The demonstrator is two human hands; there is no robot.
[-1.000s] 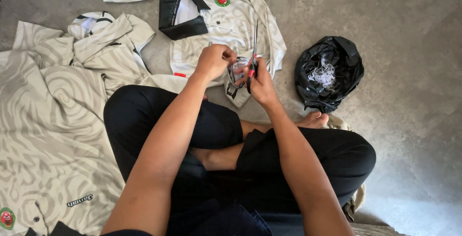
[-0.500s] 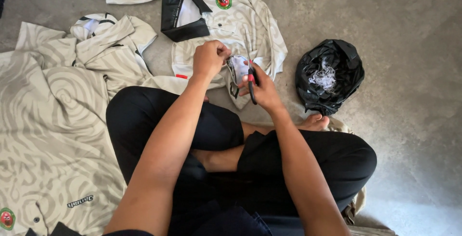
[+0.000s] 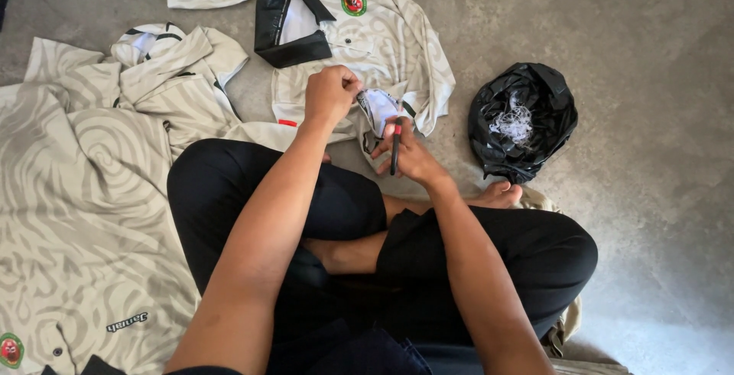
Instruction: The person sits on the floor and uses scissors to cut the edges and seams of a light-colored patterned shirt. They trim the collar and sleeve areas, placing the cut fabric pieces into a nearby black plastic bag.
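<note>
Person sits cross-legged on a grey concrete floor (image 3: 650, 54), seen from the head view.

Left hand (image 3: 330, 94): fingers curled together, pinching a fold of the pale patterned shirt (image 3: 382, 46) just above the knees. Grip is closed on the cloth.

Right hand (image 3: 409, 153): closed around a small dark tool with a red tip (image 3: 395, 148), held upright; fingers also touch the white lining of the same fold (image 3: 380, 106). What kind of tool it is cannot be told at this size.

Handling, as a judgement: the shirt looks light, soft and limp; it will sag and bunch unless kept taut between two pinch points. Best held at the fold edge or hem near the worked spot, not at the loose body. Not fragile, though a seam could snag. The tool looks thin, stiff and light; take it at mid-shaft, away from the tip.

Surroundings: black collar (image 3: 287, 27) and round red-green badge (image 3: 353, 2) at the top of that shirt. A larger pile of matching shirts (image 3: 84, 191) lies on the floor to the left. A crumpled black plastic bag (image 3: 527, 123) holding white thread scraps sits to the right, near a bare foot (image 3: 501, 191). Floor is rough, mottled, daylit; no walls or furniture visible.
</note>
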